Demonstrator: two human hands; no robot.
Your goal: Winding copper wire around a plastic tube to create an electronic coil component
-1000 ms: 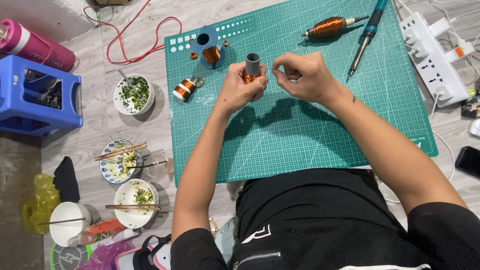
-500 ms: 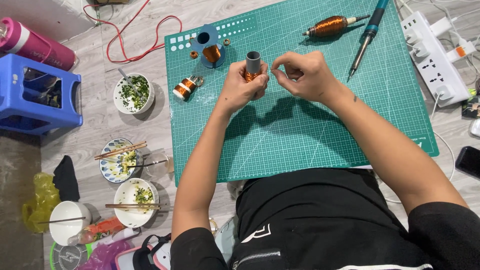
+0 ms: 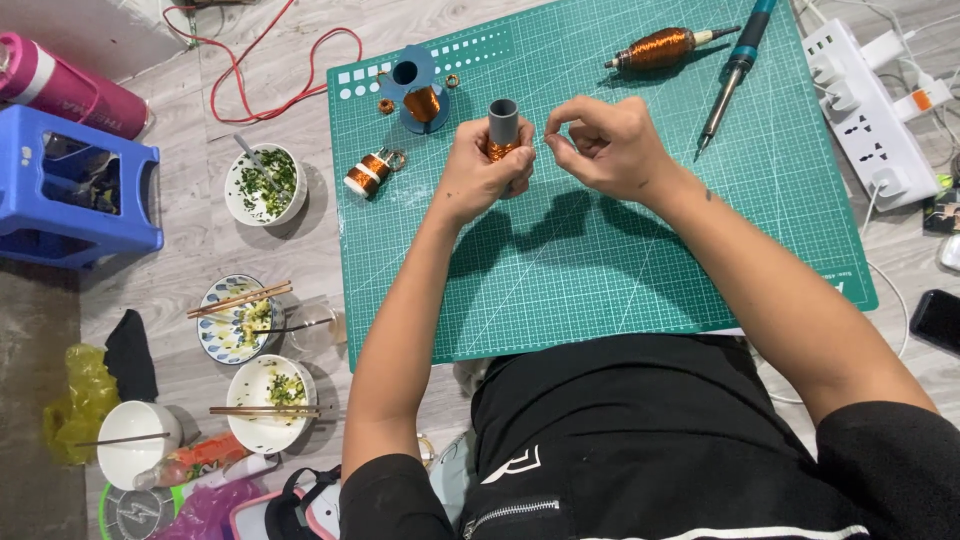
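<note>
My left hand (image 3: pixel 483 168) grips a grey tube (image 3: pixel 503 122) wound with copper wire, held upright above the green cutting mat (image 3: pixel 620 270). My right hand (image 3: pixel 607 143) is just right of the tube, its fingertips pinched together as if on a thin wire that is too fine to see. A blue spool stand (image 3: pixel 421 95) with a copper coil sits on the mat behind the left hand, and a small copper coil (image 3: pixel 367 172) lies at the mat's left edge.
A copper wire spool (image 3: pixel 657 47) and a soldering iron (image 3: pixel 735 65) lie at the mat's far right. A white power strip (image 3: pixel 866 95) sits beyond. Left of the mat are several food bowls (image 3: pixel 262 187) with chopsticks, a blue stool (image 3: pixel 75 180) and a red cable (image 3: pixel 270 70).
Both hands stay at the tube; the fingers shifted only slightly around the copper winding.
</note>
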